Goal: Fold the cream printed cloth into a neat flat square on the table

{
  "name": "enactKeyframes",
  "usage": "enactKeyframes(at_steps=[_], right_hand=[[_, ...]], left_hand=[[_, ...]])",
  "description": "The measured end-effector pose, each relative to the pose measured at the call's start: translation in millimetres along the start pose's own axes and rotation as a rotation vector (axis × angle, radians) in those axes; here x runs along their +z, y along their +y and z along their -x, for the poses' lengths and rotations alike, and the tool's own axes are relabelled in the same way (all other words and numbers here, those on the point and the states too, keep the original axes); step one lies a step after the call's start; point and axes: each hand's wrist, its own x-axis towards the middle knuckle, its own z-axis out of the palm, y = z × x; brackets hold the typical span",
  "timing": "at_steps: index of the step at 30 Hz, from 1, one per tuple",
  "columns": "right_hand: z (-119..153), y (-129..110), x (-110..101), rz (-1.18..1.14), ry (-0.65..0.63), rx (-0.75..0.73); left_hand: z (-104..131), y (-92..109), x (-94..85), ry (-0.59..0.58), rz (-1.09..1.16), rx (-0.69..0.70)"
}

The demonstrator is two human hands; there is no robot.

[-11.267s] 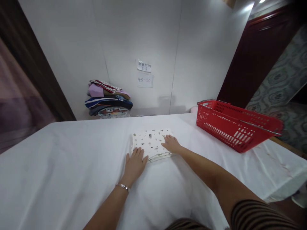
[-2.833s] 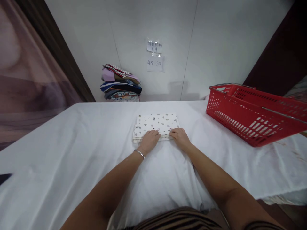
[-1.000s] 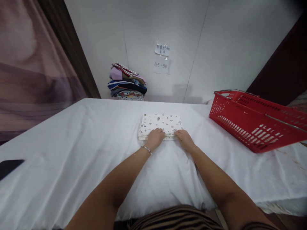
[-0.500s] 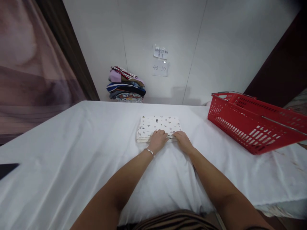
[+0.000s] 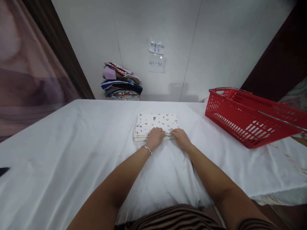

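Left hand (image 5: pixel 155 138) and right hand (image 5: pixel 181 138) half-curled on folded white printed cloth (image 5: pixel 158 122), near edge, can't tell if gripping tbh

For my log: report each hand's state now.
Left hand: on the near edge of the folded patterned cloth; whether it grips cannot be told.
Right hand: at the same edge; grip also unclear.

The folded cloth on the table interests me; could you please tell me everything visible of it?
The folded cloth is off-white, with small scattered motifs, and looks like soft fabric. It lies flat on the white-covered table as a layered rectangle, stacked layers showing along the near edge. The left hand and right hand touch it near that edge.
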Motion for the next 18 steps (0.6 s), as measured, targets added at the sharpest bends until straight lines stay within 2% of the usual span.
enactKeyframes(at_steps=[2, 5, 8, 11, 18], right_hand=[[0, 0, 2, 0.008, 0.02, -0.002], [-1, 0, 3, 0.011, 0.043, -0.004], [-2, -1, 3, -0.009, 0.062, 0.0], [-3, -3, 2, -0.029, 0.062, 0.0], [-5, -6, 0, -0.005, 0.057, 0.006]], left_hand=[[0, 1, 0.4, 0.013, 0.004, -0.009], [3, 4, 1.1, 0.093, -0.01, 0.001], [5, 8, 2.9, 0.151, -0.032, 0.094], [5, 10, 5.4, 0.148, -0.043, 0.18], [-1, 13, 7.8, 0.126, -0.06, 0.237]])
